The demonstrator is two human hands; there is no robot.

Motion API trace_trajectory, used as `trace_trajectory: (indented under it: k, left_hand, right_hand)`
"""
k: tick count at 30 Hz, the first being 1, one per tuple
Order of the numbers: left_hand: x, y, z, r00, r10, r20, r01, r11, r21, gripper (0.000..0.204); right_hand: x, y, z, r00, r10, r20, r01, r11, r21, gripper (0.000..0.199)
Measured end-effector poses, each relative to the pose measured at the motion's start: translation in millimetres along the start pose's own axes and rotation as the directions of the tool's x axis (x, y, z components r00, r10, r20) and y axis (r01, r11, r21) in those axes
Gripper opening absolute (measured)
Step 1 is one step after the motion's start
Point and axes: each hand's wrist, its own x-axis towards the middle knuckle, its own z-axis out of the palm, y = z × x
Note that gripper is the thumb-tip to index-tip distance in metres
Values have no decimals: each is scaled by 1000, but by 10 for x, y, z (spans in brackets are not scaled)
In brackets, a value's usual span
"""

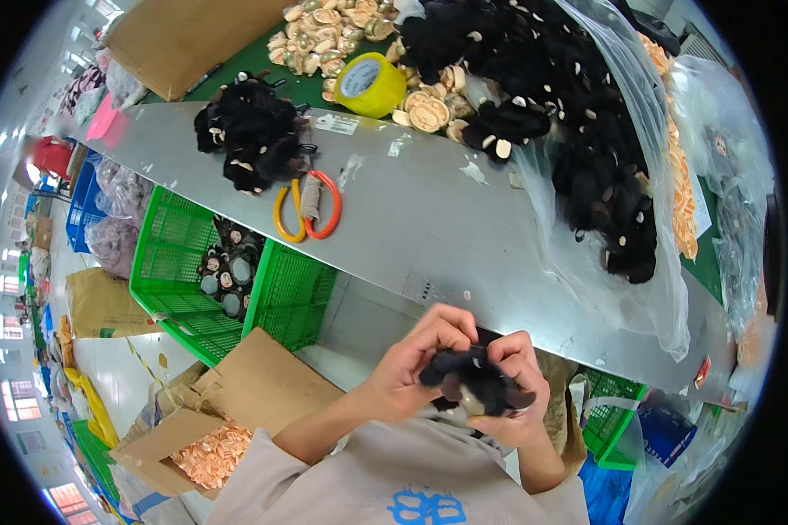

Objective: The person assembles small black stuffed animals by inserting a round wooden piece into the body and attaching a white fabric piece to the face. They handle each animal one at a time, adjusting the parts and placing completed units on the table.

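Close to my body, below the table's front edge, both hands hold a small black plush piece (480, 372) with brownish ear-like flaps and a pale shiny patch on its underside. My left hand (416, 363) is closed on its left side, with bent fingers at the upper edge. My right hand (521, 385) grips the other side, thumb and fingers pressed into the plush. What lies under the fingertips is hidden. Nearest on the metal table (385, 227) are scissors (311, 206) with orange and yellow handles, beside a small heap of black plush pieces (252, 131).
A large black plush pile (534, 61) spills from a clear plastic bag (578, 271) at the right. Yellow tape (369, 85) stands near beige molded pieces (328, 35). Below left are a green crate (184, 289) holding finished-looking heads and a cardboard box (158, 437) of peach-coloured pieces.
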Motion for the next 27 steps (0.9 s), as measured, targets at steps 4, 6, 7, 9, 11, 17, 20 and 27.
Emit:
trace_trajectory:
  k: [4, 6, 7, 9, 11, 17, 20, 27]
  left_hand:
    - [-10, 44, -72, 995, 62, 73, -60, 998, -28, 31]
    - [-6, 22, -113, 978, 147, 149, -157, 986, 58, 27]
    - [16, 27, -150, 963, 187, 195, -209, 973, 101, 25]
    - [57, 45, -199, 952, 164, 257, -216, 958, 188, 29]
    - [12, -3, -149, 963, 58, 264, -66, 998, 23, 32]
    - [-162, 121, -169, 965, 6, 263, -2, 1000, -16, 32]
    - [-392, 120, -45, 986, -23, 167, 26, 1000, -13, 26]
    - [-219, 398, -94, 990, 138, -33, -125, 957, 261, 33]
  right_hand:
    - [76, -91, 26, 963, -252, 98, 271, 905, -327, 44]
    - [130, -126, 67, 937, -334, 104, 348, 858, -379, 40]
    - [95, -129, 69, 941, -314, 124, 338, 864, -373, 40]
    - [-6, -138, 74, 947, -274, 170, 318, 877, -359, 38]
    - [30, -153, 98, 932, -327, 154, 361, 872, -331, 35]
    - [-61, -114, 128, 912, -302, 276, 382, 872, -308, 33]
    - [-64, -63, -41, 887, -347, 304, 454, 773, -443, 43]
    - [-408, 498, -446, 945, -16, -326, -99, 938, -332, 87]
